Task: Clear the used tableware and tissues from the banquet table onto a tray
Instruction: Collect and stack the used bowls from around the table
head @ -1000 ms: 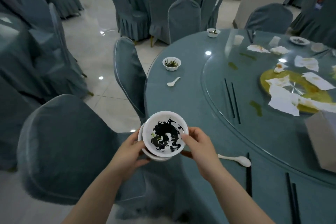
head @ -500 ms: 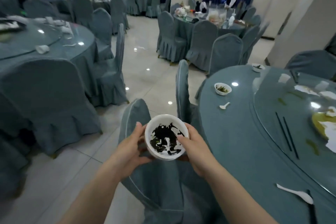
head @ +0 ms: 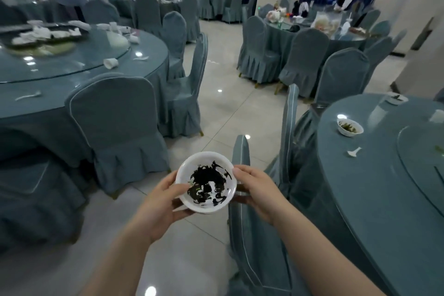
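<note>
Wide hall of draped round tables here, and the banquet worktop (head: 374,199) being cleared sits off to the right, with a chair (head: 242,235) tucked in against its near edge. No tray in view, so the carry has to find one; best to look ahead along the open floor (head: 216,108) and steer around the chair backs. Out in front over the tiles, a white bowl (head: 206,182) smeared with dark leftovers is held level between both hands. The left hand (head: 160,202) is curled around its left side, thumb on the rim, and the right hand (head: 255,191) clasps the opposite edge. Keep it flat so nothing slides out. Another dirty bowl (head: 350,127) and a white spoon (head: 354,152) wait on the worktop.
</note>
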The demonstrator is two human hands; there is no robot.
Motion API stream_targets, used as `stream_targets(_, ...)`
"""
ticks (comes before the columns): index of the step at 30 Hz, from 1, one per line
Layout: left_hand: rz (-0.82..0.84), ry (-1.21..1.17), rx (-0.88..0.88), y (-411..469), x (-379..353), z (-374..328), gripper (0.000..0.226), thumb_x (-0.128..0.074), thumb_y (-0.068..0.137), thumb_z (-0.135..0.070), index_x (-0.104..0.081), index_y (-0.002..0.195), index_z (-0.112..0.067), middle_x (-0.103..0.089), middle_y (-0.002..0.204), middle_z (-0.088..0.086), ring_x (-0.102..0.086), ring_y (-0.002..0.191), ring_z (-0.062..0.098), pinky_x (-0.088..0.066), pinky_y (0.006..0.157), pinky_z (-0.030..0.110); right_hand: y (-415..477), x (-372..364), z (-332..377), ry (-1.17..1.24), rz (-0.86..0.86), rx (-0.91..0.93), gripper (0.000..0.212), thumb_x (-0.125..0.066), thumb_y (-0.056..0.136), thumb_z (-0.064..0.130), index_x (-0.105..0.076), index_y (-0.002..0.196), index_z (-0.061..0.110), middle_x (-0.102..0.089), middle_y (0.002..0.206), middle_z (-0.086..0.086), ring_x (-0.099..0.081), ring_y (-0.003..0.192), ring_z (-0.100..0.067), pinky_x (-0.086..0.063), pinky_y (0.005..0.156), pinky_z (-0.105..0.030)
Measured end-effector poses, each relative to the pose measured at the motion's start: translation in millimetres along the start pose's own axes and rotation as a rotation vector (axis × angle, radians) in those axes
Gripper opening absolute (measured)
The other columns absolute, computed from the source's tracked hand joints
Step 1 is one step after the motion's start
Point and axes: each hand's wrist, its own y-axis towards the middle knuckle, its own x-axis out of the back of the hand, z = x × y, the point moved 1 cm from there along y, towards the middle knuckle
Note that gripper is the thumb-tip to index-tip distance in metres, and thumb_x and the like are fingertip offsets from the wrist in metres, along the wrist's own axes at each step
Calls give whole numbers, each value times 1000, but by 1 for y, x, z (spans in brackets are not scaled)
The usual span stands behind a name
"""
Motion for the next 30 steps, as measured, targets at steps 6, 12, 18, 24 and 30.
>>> stream_targets(6,-35,12,-7,38,44,-27,35,-54,90,-8,-70,105,-35,-73,102,2,-72,85,23,-57,62,33,66,-30,12,57,71,-32,17,-56,96,15,-67,108,13,-74,96,-7,-69,87,-22,-57,86,-39)
stream_targets(12,-44,41,14,118,78,-64,34,-55,90,-9,-71,105,-35,-72,107,3,-71,92,25,-58,66,36,162,-46,25,83,111,-51,19,-55,95,12,-66,111,12,-72,93,-4,-67,83,-20,-55,83,-35)
stream_targets(18,2,55,66,224,86,-112,34,-56,88,-9,-67,116,-26,-69,116,10,-68,102,31,-56,83,47,264,-24,42,187,20,-82,23,-54,97,17,-62,117,9,-70,107,-12,-66,90,-25,-55,82,-36)
stream_targets(24,52,21,106,317,62,-134,28,-67,78,-14,-74,101,-28,-72,109,8,-71,91,27,-58,69,36,323,29,51,292,-144,-111,32,-45,99,36,-65,115,16,-74,105,-5,-71,95,-26,-56,79,-36)
stream_targets(30,136,42,214,409,1,-137,28,-58,89,-13,-67,113,-24,-72,104,8,-71,84,27,-58,67,36,342,94,55,340,-361,-92,37,-36,103,39,-63,117,18,-74,106,-3,-71,96,-23,-55,75,-31)
